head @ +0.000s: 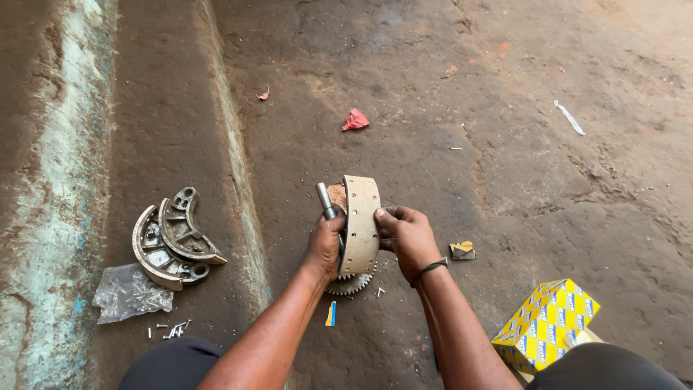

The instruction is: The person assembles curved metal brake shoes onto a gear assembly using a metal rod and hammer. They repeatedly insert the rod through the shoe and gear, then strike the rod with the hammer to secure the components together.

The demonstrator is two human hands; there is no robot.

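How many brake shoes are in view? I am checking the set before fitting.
3. One brake shoe stands upright between the left hand and right hand. Two bare brake shoes lie nested on the ground at left. Others may be hidden in the yellow box.

At the centre of the head view, the left hand [325,245] gripped a short metal rod [325,201], its top end pointing toward 11 o'clock. The right hand [408,238] held a curved brake shoe [360,224] on edge, its tan lining facing up, fingers [386,217] pressed against the lining. Under the shoe sat a toothed gear [350,283] on the dirt floor [505,144]. At 9 o'clock lay two bare metal brake shoes [173,238], nested together, with a clear plastic bag [128,292] and scattered rivets [167,331] just beside them. At 4 o'clock stood a yellow patterned box [546,325]. A red scrap [355,120] lay at 12 o'clock.
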